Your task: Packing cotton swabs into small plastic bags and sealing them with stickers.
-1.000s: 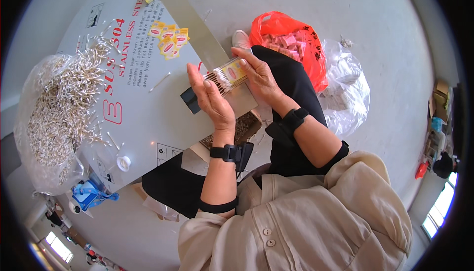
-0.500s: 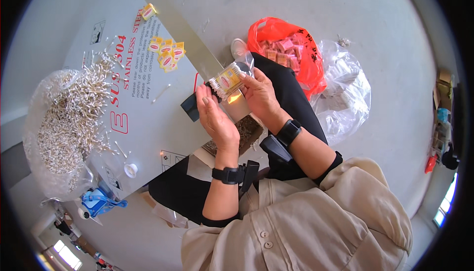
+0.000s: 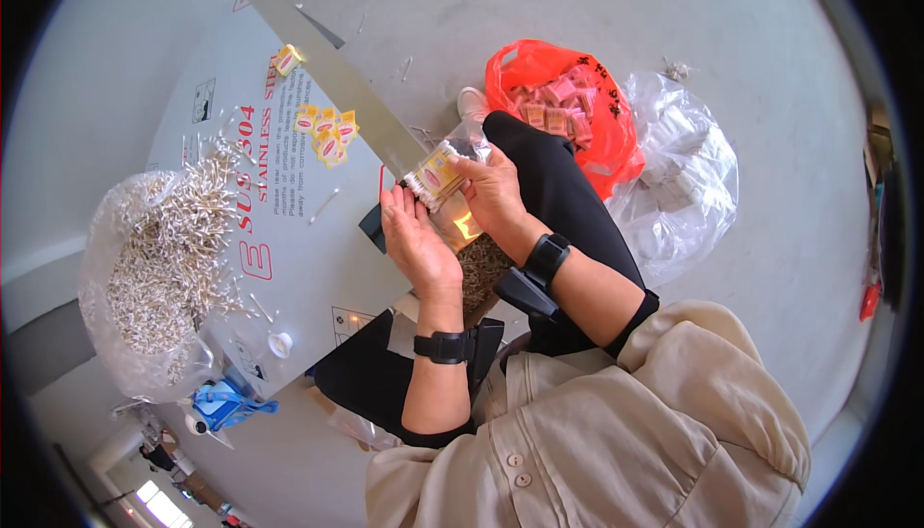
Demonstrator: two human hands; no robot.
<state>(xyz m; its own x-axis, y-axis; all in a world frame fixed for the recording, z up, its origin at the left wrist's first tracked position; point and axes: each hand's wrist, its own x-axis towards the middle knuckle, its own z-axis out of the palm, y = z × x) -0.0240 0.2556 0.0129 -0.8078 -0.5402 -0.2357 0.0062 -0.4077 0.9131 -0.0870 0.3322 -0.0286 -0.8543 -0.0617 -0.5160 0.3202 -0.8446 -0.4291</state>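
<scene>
My right hand (image 3: 495, 197) grips a clear plastic packet of cotton swabs (image 3: 435, 176) with a yellow label, thumb across its face. White swab tips line the packet's left end. Under that end lies my left hand (image 3: 422, 247), palm up with fingers stretched out, the fingertips close to the tips; whether they touch cannot be made out. Left of both hands, a few yellow labels (image 3: 328, 133) lie in a cluster on the grey sheet-topped table (image 3: 318, 249), with another small yellow stack (image 3: 288, 59) farther off.
A large clear bag spills loose cotton swabs (image 3: 159, 283) at the table's left. Right of my legs, a red plastic bag (image 3: 616, 157) holds pink packets, beside a clear bag (image 3: 685, 186) of white items. Below my hands sits an open box (image 3: 484, 268). A white round cap (image 3: 280, 344) lies near the table edge.
The packet has tilted and shifted slightly left in my right hand, its label now turned more toward view. My left hand stays beneath its end. The whole view has swung a little.
</scene>
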